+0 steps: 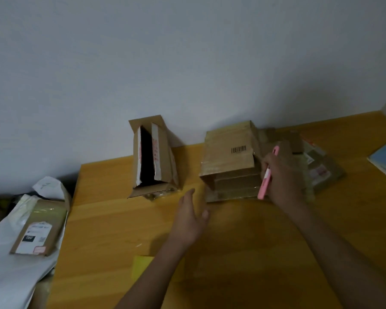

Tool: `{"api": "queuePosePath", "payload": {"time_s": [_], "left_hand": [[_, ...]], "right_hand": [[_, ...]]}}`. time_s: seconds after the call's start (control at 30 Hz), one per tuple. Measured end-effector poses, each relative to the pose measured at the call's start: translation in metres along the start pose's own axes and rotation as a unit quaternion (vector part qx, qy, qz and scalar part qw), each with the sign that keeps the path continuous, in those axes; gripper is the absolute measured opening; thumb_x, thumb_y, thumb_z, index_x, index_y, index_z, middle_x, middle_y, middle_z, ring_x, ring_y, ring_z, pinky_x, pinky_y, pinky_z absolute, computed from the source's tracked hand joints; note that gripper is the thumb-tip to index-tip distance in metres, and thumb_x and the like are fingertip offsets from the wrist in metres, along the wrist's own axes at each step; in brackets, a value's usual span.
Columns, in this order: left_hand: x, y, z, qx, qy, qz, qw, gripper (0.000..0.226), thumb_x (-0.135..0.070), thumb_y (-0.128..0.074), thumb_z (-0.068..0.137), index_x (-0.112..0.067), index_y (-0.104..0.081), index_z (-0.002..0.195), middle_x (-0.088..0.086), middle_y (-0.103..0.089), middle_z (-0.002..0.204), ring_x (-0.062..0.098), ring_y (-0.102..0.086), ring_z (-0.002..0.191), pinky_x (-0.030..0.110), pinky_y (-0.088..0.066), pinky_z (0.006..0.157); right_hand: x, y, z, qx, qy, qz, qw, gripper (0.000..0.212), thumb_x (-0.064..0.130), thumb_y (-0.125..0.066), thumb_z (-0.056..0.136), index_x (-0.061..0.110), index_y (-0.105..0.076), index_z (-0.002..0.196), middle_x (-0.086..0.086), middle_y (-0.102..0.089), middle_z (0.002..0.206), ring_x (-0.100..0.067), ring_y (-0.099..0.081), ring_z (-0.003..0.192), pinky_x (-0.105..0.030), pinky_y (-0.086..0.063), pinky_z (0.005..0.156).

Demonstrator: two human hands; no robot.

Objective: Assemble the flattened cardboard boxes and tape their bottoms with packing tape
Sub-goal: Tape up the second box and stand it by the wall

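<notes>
From the head view, the right hand [281, 175] has its grip curled round a pink utility knife [266, 177], whose long axis runs steeply from lower left to upper right; one end shows above the fingers, the other pokes out below the palm toward the counter [112, 219]. That hand rests against the right flank of a stack of flattened cardboard boxes [230, 161], barcode face up, lying near the wall. The left hand [191, 216] hovers over the counter just left of the stack, grip open, fingers straight and pointing toward the wall. An assembled box [153, 157] stands left of it, its open end facing the camera, long axis running toward the wall.
</notes>
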State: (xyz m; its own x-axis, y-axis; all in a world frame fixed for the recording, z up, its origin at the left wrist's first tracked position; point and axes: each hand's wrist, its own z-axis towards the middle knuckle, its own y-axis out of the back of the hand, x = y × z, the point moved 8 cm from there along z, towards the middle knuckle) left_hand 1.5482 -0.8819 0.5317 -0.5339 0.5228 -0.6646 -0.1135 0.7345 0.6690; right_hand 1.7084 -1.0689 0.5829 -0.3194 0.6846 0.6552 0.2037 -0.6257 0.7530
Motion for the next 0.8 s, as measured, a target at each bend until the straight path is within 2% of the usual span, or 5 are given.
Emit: {"api": "queuePosePath", "payload": {"time_s": [0.27,0.43,0.53,0.63,0.8], "left_hand": [[-0.05,0.009,-0.032,-0.063,0.005,-0.218,0.974,0.047,-0.028,-0.051,0.099,-0.025,-0.038,0.144,-0.007,-0.051,0.132,0.012,-0.05,0.119,0.009,-0.048,0.076],[-0.059,0.009,-0.064,-0.077,0.007,-0.22,0.972,0.039,-0.004,-0.041,0.098,-0.022,-0.049,0.132,0.007,-0.061,0.115,0.019,-0.06,0.096,0.037,-0.055,0.075],[-0.059,-0.007,-0.082,-0.033,0.036,-0.204,0.978,0.029,-0.012,-0.034,0.102,-0.025,-0.032,0.128,0.006,-0.059,0.103,0.024,-0.063,0.081,0.038,-0.051,0.064],[-0.054,-0.025,-0.096,-0.034,0.039,-0.158,0.986,0.015,-0.024,-0.033,0.104,-0.02,-0.027,0.118,0.012,-0.05,0.112,0.019,-0.056,0.083,0.045,-0.049,0.078],[-0.054,-0.031,-0.118,-0.039,-0.054,-0.145,0.987,0.041,-0.06,-0.033,0.095,-0.02,-0.035,0.105,-0.002,-0.032,0.114,-0.008,-0.04,0.088,0.019,-0.033,0.076]], "right_hand": [[0.0,0.066,-0.066,-0.061,-0.01,0.173,0.983,0.032,0.003,-0.058,0.092,0.023,-0.039,0.074,0.0,-0.048,0.075,-0.008,-0.047,0.061,-0.012,-0.041,0.052],[-0.025,0.087,-0.103,-0.017,-0.064,0.231,0.971,0.031,0.009,-0.062,0.092,0.015,-0.039,0.073,-0.002,-0.042,0.064,-0.006,-0.038,0.05,-0.017,-0.031,0.044],[-0.033,0.088,-0.124,-0.012,-0.112,0.206,0.972,0.031,0.017,-0.067,0.09,0.017,-0.04,0.075,0.002,-0.049,0.071,-0.001,-0.051,0.053,-0.014,-0.038,0.043],[-0.039,0.078,-0.151,-0.033,-0.133,0.212,0.968,0.03,0.017,-0.071,0.086,0.02,-0.042,0.08,0.012,-0.057,0.085,0.015,-0.058,0.069,-0.012,-0.046,0.048],[-0.048,0.076,-0.185,-0.122,-0.101,0.238,0.958,0.033,0.004,-0.072,0.082,0.019,-0.043,0.081,0.003,-0.065,0.091,0.002,-0.065,0.081,-0.013,-0.053,0.064]]}}
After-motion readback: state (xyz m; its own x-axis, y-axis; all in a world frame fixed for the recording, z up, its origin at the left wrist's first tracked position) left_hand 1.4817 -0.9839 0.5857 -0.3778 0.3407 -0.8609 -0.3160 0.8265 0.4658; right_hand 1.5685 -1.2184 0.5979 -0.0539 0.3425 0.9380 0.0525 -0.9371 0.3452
